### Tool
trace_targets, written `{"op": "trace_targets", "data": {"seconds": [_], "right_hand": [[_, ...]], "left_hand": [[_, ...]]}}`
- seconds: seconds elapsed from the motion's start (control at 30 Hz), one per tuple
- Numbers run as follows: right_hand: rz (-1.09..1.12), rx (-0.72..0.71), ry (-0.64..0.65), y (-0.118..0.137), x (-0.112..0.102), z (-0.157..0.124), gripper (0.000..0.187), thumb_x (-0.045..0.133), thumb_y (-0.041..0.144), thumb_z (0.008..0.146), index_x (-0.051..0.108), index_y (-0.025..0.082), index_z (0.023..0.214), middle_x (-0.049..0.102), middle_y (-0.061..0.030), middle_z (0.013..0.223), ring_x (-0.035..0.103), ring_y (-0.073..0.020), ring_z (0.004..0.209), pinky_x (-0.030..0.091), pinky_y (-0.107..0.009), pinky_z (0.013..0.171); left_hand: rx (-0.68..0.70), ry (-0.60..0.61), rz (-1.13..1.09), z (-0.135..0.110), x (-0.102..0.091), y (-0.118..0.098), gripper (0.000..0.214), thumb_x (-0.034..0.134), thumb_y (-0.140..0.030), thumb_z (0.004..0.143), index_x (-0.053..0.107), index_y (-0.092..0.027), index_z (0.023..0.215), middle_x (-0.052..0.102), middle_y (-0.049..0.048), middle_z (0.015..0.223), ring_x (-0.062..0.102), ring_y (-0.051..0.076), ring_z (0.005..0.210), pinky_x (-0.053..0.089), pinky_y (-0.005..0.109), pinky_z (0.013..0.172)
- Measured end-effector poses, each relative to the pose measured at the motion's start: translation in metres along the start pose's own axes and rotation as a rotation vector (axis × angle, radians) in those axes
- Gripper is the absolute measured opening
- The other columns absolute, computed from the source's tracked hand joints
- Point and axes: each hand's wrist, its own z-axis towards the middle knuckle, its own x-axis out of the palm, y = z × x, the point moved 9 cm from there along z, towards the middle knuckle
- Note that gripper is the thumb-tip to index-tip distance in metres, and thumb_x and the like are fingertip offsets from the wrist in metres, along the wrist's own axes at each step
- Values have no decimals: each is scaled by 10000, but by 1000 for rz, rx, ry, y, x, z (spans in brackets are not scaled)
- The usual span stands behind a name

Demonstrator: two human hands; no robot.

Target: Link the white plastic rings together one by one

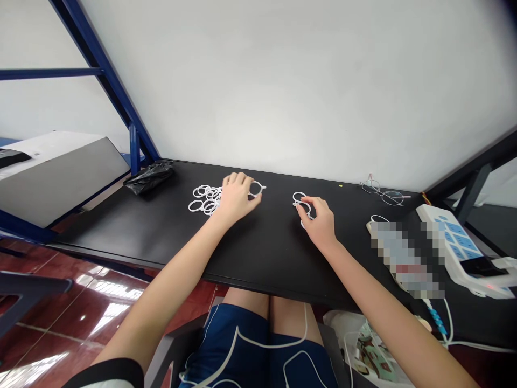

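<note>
Seated at a matte black tabletop (133, 231) set against a plain white wall, a person works with both bare hands among thin white plastic rings (204, 198), as seen from the head-worn camera.

The loose pile of rings lies flat on the table, left of centre. The left hand (236, 198) rests palm down on the pile's right edge. Its fingers are bent and its thumb and forefinger appear to pinch a single white ring (257, 188) that juts out to the right with a small tab on its rim. Whether that ring is clear of the surface cannot be told.

The right hand (322, 222), well apart from the pile, has its fingertips closed on a small cluster of white rings (301, 202). These overlap one another and lie just in front of the knuckles.

The rings look very light and slim, stiff enough to keep their round shape, yet likely to flex or snap if squeezed hard. Smooth plastic on a smooth table would probably skate away under a push. The safest hold would be a fingertip pinch across the rim, or at the tab where one shows.

A crumpled black plastic bag (149, 177) sits at the far left of the table beside a blue steel frame (134, 146). Wire-rimmed spectacles (383, 194) lie at the far right, and a white power strip with blue sockets (456, 237) lies nearer the person.
</note>
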Motion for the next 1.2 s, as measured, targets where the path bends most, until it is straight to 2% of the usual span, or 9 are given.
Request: {"op": "trace_targets", "data": {"seconds": [0.13,0.27,0.5,0.7,1.0,1.2], "right_hand": [[-104,65,79,-17,11,-2,261,581,328,848,623,215,1079,654,-114,1120,577,-311,1029,467,-495,907],[-118,107,156,-28,21,-7,327,602,324,816,613,225,1128,599,-121,1216,556,-330,1100,454,-519,943],[-93,143,186,-33,24,-8,268,622,311,805,648,210,1051,575,-131,1242,554,-332,1143,481,-510,944],[-71,110,183,-30,23,-7,212,593,288,818,656,223,1009,589,-122,1210,569,-315,1139,493,-506,941],[-108,116,211,-27,24,-7,179,602,241,812,671,211,975,604,-111,1193,568,-312,1114,479,-498,951],[-195,178,268,-23,23,-8,153,571,272,849,653,206,959,616,-104,1145,562,-317,1078,531,-453,799]], "left_hand": [[-175,74,177,0,1,38,358,534,-396,865,635,-137,1090,586,187,1149,472,370,1140,297,493,1025],[-255,179,283,-4,7,52,376,508,-393,862,656,-119,1072,594,204,1146,485,385,1134,309,504,1006],[-289,270,308,-5,12,58,404,520,-431,848,677,-110,1038,611,213,1142,501,388,1120,354,493,962],[-316,359,287,-8,18,63,407,465,-404,888,677,-99,1056,636,211,1118,534,366,1088,385,464,931],[-327,387,286,-9,20,62,428,438,-417,908,689,-94,1033,638,213,1116,527,364,1105,382,464,944],[-324,380,326,-7,17,59,455,473,-452,888,686,-89,1060,633,208,1143,510,371,1139,343,484,997]]}}
